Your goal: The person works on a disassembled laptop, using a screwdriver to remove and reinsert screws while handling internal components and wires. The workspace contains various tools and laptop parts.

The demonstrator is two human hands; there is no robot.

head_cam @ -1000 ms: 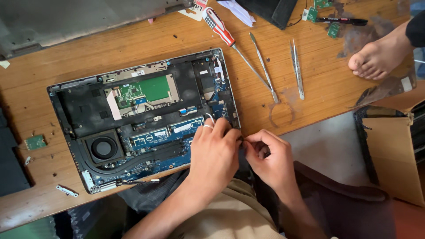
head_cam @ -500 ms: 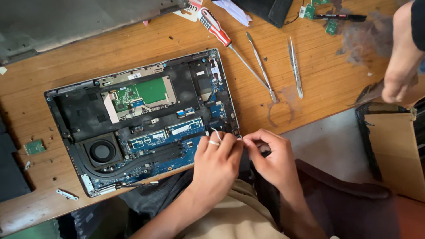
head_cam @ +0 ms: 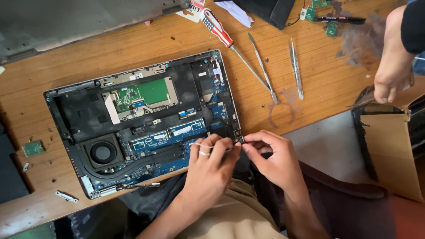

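An opened laptop (head_cam: 88, 110) lies bottom up on the wooden table, showing its fan (head_cam: 102, 152), green board and blue circuit boards. Both my hands work at its near right corner. My left hand (head_cam: 212, 166), with a ring on one finger, curls over the board's edge, and a thin white wire (head_cam: 200, 145) loops by its fingers. My right hand (head_cam: 271, 159) pinches a small dark part (head_cam: 241, 140) at the laptop's corner, fingertips almost touching those of the left hand.
A red-and-white screwdriver (head_cam: 217, 27), a metal pry tool (head_cam: 262, 66) and tweezers (head_cam: 295, 66) lie right of the laptop. Small green boards (head_cam: 33, 148) and a bracket (head_cam: 66, 196) lie on the left. Another person's hand (head_cam: 392, 84) rests by a cardboard box (head_cam: 392, 150).
My hands have stayed at the laptop's corner with small finger shifts. At the right, another person's foot has gone from the table and their hand has come down by the box.
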